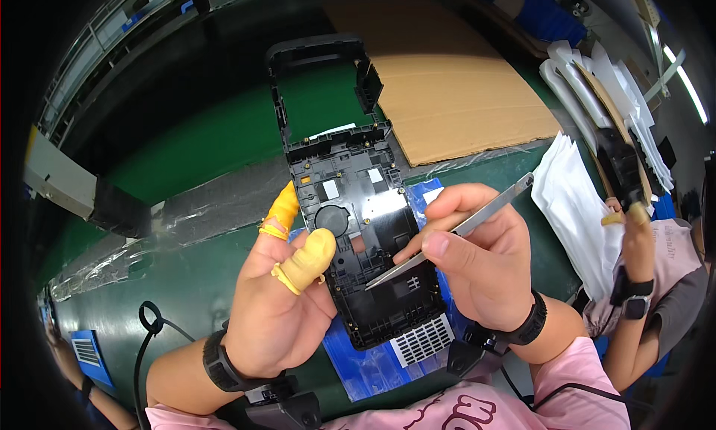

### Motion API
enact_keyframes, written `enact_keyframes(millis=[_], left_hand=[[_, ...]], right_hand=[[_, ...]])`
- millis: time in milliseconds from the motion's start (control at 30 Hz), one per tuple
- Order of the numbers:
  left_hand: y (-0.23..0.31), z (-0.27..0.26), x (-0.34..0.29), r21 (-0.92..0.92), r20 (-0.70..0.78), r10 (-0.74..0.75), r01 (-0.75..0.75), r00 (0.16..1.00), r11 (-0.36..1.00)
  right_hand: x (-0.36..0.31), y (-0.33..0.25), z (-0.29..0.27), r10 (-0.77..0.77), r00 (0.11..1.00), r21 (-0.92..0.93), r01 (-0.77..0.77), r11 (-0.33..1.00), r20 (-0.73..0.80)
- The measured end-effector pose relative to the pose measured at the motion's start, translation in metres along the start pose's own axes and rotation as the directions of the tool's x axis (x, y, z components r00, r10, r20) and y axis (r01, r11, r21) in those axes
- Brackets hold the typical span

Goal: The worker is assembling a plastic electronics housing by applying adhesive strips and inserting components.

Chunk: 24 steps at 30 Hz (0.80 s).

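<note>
A black plastic device housing (380,217) with an open frame at its far end is held up in front of me, tilted. My left hand (287,288) grips its left edge, with yellow finger cots on the thumb and a finger. Metal tweezers (477,220) are pinched between the thumb and fingers of my right hand (481,258). Their tips point down-left over the lower part of the housing; whether they touch it or hold anything I cannot tell. Two white patches and a round black disc show on the housing's inner face.
Below the housing lies a blue sheet with a white grid of labels (424,342). Cardboard (455,87) lies beyond, on a green belt. White sheets or bags (574,214) are at the right, beside a co-worker's arm (638,266). A black cable (142,355) loops at the left.
</note>
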<state>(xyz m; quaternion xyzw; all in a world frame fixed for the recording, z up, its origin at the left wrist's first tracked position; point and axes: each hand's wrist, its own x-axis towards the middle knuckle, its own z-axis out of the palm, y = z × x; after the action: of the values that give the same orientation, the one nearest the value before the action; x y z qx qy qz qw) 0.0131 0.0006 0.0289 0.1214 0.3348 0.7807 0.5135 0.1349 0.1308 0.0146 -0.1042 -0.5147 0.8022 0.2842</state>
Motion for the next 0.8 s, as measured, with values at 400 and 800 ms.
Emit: enact_keyframes(millis=[400,800], left_hand=[[-0.0040,-0.0013,-0.0002,0.065,-0.042,0.041,-0.038,0.998,0.997],[-0.0078,-0.0011,-0.0018,0.065,0.037,0.077,-0.079,0.996,0.995]], right_hand=[[0.0005,-0.0008,-0.0028,0.012,1.000,-0.017,-0.011,1.000,0.025],[-0.0022,0.0024,0.0010,-0.053,0.999,-0.089,0.054,0.995,0.011]])
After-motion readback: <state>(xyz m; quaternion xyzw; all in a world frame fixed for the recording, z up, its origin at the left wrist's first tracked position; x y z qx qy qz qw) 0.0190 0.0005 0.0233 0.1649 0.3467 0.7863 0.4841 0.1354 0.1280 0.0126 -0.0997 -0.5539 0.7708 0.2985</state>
